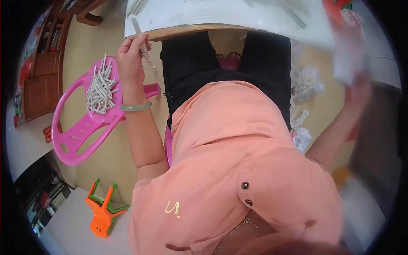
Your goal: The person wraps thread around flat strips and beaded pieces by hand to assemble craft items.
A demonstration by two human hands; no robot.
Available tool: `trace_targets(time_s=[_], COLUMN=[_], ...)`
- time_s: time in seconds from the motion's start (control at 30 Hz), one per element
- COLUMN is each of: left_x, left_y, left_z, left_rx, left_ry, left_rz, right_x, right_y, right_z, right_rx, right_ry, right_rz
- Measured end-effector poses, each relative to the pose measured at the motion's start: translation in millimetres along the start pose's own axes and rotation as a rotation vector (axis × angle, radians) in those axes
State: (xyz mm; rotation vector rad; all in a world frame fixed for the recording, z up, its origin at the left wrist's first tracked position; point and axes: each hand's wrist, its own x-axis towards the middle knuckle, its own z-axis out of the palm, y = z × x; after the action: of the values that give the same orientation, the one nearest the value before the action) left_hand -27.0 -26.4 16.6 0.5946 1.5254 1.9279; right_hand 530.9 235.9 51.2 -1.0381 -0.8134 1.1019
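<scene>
My left hand [132, 47], with a pale green bangle [136, 107] on the wrist, is raised by the table's near left corner. Its thumb and fingers pinch a thin greyish strip [136, 26] that sticks up above them. From the same hand a short beaded-looking strand [148, 58] hangs down. Far to the right, my right hand [359, 85] is smeared by motion. A whitish, see-through bag-like thing [347, 55] overlaps it, and whether the fingers hold it cannot be made out.
The white tabletop [204, 15] has several thin strips [293, 16] on it. A pink plastic chair [80, 148] at left bears a pile of thin white sticks [101, 91]. Orange and green small chairs [102, 212] lie lower left. White bundles [304, 83] sit right of my legs.
</scene>
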Motion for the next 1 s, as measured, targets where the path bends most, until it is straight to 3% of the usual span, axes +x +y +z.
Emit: trace_targets(time_s=[0.13, 0.3, 0.37, 0.43, 0.6, 0.67, 0.73, 1.0], left_x=[1.5, -12.7, -21.7, -32.1, -48.2, -54.8, -58.9, -61.3], left_y=[5.6, 19.7, 24.9, 26.0, -0.9, -9.3, -16.5, -17.3], left_z=[-11.0, 4.1, 22.4, 48.3, 104.5, 115.7, 117.5, 109.3], left_rx=[0.298, 0.209, 0.159, 0.103, 0.017, -0.008, -0.035, -0.203], left_ry=[-0.023, -0.045, -0.062, -0.212, -0.42, -0.434, -0.44, -0.492], left_rz=[0.059, 0.002, -0.026, -0.125, -0.22, -0.217, -0.213, -0.294], right_x=[1.1, -0.8, -15.3, -61.0, -170.5, -197.2, -206.1, -203.8], right_y=[6.5, 9.9, 11.5, 12.8, 45.6, 57.4, 77.4, 95.4], right_z=[-0.4, 12.8, 33.2, 79.9, 191.0, 225.6, 238.9, 242.0], right_rx=[0.102, 0.169, 0.043, 0.094, -0.202, -0.298, -0.308, -0.285], right_ry=[-0.044, -0.078, -0.156, -0.372, -0.9, -0.978, -0.985, -1.032], right_rz=[-0.022, -0.001, 0.086, 0.164, 0.195, 0.011, -0.057, 0.08])
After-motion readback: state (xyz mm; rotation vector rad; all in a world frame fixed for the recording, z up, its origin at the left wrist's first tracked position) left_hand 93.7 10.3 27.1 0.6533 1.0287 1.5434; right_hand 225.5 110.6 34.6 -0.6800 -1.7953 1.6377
